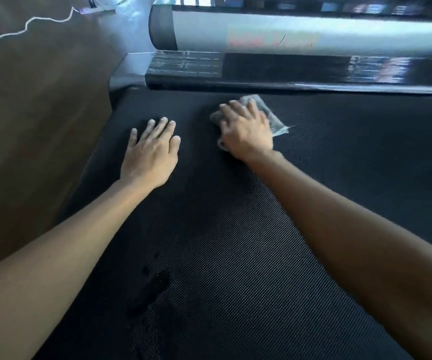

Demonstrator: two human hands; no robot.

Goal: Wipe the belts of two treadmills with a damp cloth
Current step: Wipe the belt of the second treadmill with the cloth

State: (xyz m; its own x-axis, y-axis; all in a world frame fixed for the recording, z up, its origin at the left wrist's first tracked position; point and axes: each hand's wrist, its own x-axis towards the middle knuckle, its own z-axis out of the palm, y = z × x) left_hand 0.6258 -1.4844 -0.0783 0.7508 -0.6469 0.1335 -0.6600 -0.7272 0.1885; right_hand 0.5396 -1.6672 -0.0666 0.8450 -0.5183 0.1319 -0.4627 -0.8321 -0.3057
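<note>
Two bare arms reach out from the bottom of the frame over a black treadmill belt (235, 229). The belt has a bumpy dotted look and fills most of the picture.

The left hand (152, 149) lies flat on the belt, left of the middle. Its fingers are straight and a little spread, and it holds nothing.

The right hand (246, 131) is just above the middle of the frame. It presses down on a grey cloth (274, 118) with its fingers laid over the top. The cloth lies on the belt under this hand. Bits of it stick out on the right side, past the fingertips, and by the thumb. The two hands are near each other but do not touch.

Low in the frame, between the arms, there is a dark wet patch (150, 292) on the belt.

Across the top of the belt runs a shiny black cover (261, 71). Above it is a fat silver bar (287, 32) with blurry red writing that cannot be read.

On the left side is a brown floor (27, 126). In the upper left corner a white cable (40, 22) wiggles across the floor to a power strip (98, 10).
</note>
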